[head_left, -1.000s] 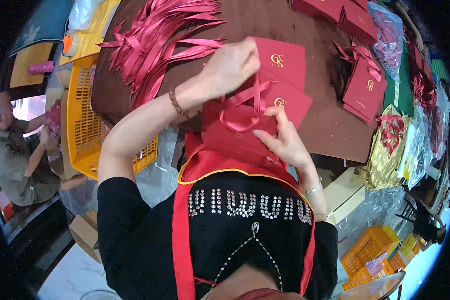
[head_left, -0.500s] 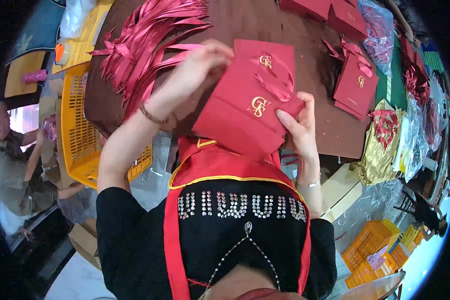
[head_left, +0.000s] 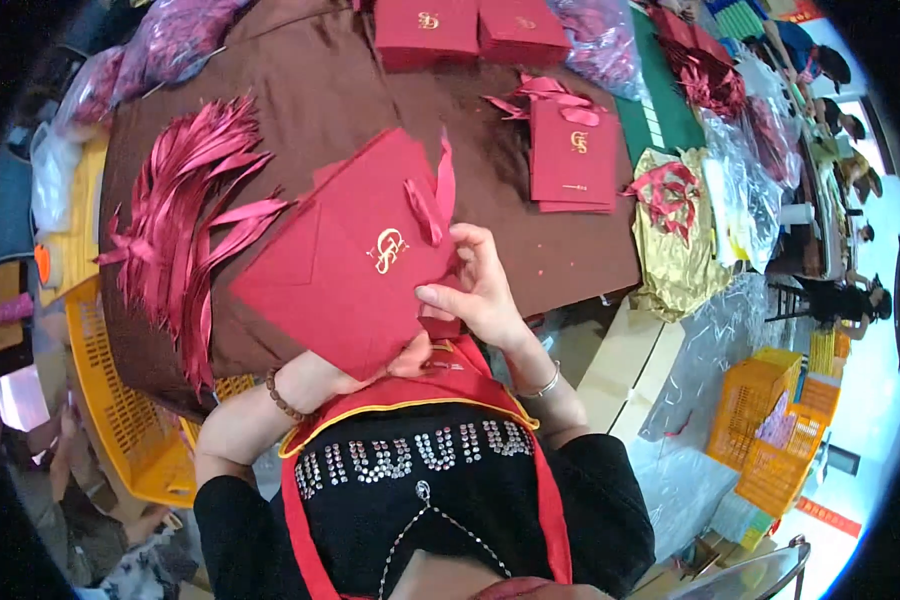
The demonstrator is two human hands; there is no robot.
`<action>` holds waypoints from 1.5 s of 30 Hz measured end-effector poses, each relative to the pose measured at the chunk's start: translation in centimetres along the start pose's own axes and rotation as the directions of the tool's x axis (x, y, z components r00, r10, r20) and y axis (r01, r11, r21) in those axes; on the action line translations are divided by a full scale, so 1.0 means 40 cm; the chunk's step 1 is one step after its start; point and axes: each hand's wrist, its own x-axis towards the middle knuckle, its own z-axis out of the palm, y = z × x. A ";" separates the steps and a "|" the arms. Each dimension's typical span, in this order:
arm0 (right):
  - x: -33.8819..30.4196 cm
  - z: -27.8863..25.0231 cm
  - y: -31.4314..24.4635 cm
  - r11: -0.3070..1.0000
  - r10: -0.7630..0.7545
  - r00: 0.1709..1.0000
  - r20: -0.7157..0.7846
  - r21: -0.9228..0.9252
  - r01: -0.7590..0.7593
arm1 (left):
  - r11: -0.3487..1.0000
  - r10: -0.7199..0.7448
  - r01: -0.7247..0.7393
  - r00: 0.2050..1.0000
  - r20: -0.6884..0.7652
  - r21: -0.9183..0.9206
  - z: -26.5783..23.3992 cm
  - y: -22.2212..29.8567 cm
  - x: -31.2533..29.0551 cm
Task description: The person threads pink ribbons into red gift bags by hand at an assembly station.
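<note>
A red paper gift bag (head_left: pixel 340 260) with a gold emblem lies folded flat, held at a slant in front of my apron. A pink ribbon handle (head_left: pixel 430 205) sticks up from its right end. My right hand (head_left: pixel 475 285) grips that end, thumb on the front and fingers curled around the edge. Under the bag's lower edge is my left hand (head_left: pixel 400 362), its fingers bent against the bag and partly hidden by it. Left of the bag, a heap of pink ribbons (head_left: pixel 185 200) spreads over the brown-covered table (head_left: pixel 490 210).
A small stack of red bags with ribbons (head_left: pixel 573 165) lies right of centre. Taller stacks of red bags (head_left: pixel 425 40) stand at the far edge. A yellow crate (head_left: pixel 120 400) is at the left, a gold wrapper (head_left: pixel 680 250) at the right, a cardboard box (head_left: pixel 625 365) below it.
My left hand has come down from the bag's upper left to its lower edge. The bag has turned and shifted left, and its ribbon handle now stands up. The whole view has swung to the right.
</note>
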 end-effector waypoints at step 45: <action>0.275 -0.125 0.073 0.351 -0.509 0.854 0.109 -0.880 0.322 | -0.204 0.925 0.462 0.379 0.016 0.863 -0.167 0.048 0.019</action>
